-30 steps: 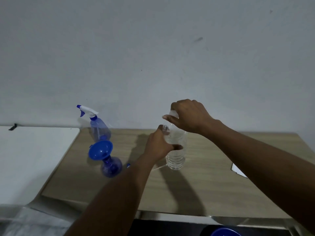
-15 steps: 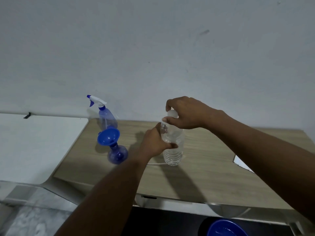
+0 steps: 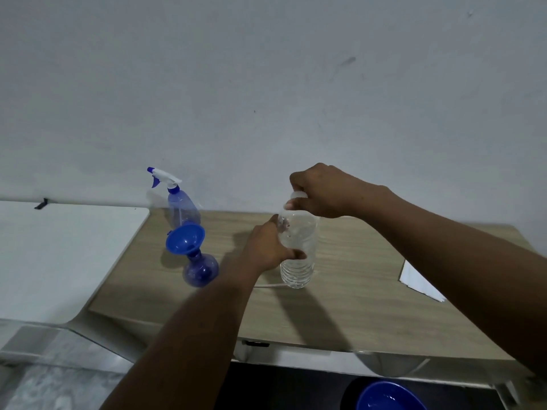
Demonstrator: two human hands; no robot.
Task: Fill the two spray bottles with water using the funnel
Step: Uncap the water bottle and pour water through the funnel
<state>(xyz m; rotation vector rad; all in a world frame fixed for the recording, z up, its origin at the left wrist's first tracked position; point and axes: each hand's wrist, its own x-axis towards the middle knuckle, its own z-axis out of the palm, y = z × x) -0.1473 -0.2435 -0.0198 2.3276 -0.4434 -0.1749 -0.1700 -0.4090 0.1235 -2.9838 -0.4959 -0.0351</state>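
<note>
A clear plastic water bottle point(image 3: 297, 263) stands upright on the wooden table point(image 3: 349, 294). My left hand point(image 3: 268, 247) grips its body from the left. My right hand point(image 3: 318, 189) is curled over its white cap from above. To the left, a blue funnel point(image 3: 185, 239) sits in the neck of a round blue spray bottle point(image 3: 201, 270) that has no spray head on. Behind that one, against the wall, stands a second blue spray bottle point(image 3: 182, 211) with a white and blue trigger head.
A white counter point(image 3: 65, 255) adjoins the table on the left. A white sheet of paper point(image 3: 420, 284) lies at the table's right side. A blue bowl-like object point(image 3: 387, 396) shows below the table's front edge. The wall rises right behind the table.
Both hands stay on the water bottle. My right hand has shifted its hold round the cap. The view has tilted a little.
</note>
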